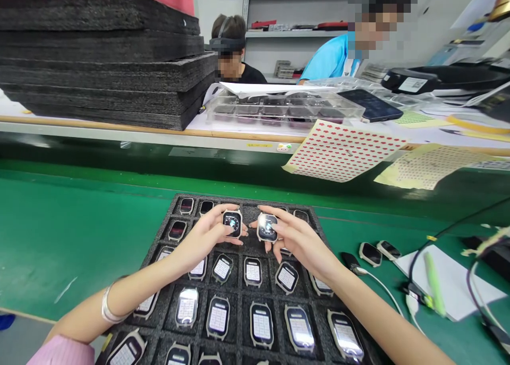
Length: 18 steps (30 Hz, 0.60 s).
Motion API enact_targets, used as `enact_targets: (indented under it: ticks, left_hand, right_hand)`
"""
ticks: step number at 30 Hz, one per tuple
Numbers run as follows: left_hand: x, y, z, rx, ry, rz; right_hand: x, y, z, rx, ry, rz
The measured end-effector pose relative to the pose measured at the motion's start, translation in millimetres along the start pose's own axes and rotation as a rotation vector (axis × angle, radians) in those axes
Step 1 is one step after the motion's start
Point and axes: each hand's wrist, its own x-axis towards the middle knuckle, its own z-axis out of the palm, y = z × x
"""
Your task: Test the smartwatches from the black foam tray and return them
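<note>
My left hand grips a smartwatch body without straps, its dark screen lit with a blue mark, my thumb on the glass. In my right hand is a second, similar smartwatch, its screen glaring with reflected light and the thumb across it. Both are held up side by side, a small gap apart, over a black foam tray. Several more watch bodies lie in the tray's square pockets; many nearer ones, such as this watch, show a white screen. Rear watches, like this one, look dark.
Two loose watches lie right of the tray, near a black cabled piece, white paper and a green marker. A raised shelf holds stacked black foam, clear plastic trays and a phone. Two people are behind it.
</note>
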Motion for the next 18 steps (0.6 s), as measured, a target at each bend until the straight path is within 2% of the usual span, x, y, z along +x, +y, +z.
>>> enact_targets:
  ticks: [5,18]
  left_hand:
    - [0.1,-0.9,-1.2,-0.005,-0.015,-0.027]
    - [-2.3,-1.7,2.0,0.069,-0.103,0.016]
  right_hand:
    - [-3.3,0.1,3.0,-0.135,0.009,-0.043]
    - [-9.3,3.1,8.3,-0.339,0.107,-0.108]
